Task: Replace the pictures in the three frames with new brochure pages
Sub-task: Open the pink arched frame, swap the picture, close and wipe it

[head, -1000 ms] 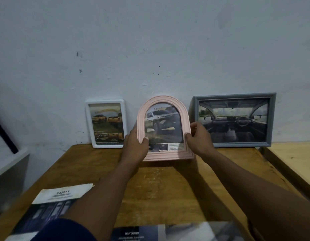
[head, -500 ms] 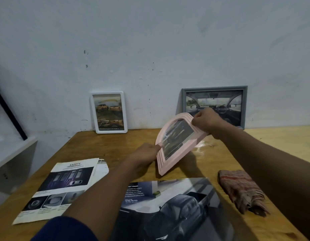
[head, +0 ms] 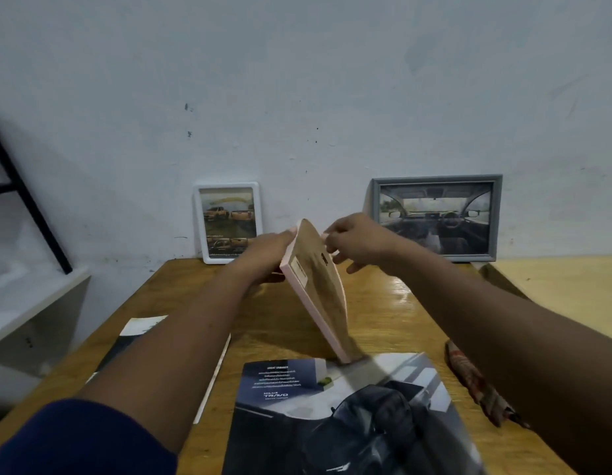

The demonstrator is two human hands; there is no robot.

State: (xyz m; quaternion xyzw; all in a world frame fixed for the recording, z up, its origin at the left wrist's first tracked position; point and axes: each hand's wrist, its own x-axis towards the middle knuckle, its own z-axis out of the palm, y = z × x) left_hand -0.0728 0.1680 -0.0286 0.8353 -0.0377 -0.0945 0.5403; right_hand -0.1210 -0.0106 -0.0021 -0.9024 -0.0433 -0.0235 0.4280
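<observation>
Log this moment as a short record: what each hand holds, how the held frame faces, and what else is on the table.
Left hand: grips the pink frame by its side edge
Right hand: pinches its top edge
Pink frame: tilted, brown back toward the camera, lower end at the open brochure's far edge
Against wall: white frame, grey frame, both with pictures in
Table: second brochure under the left arm, cloth on the right

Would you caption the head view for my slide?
Left hand and right hand hold the pink frame, back showing, over a brochure.
</observation>
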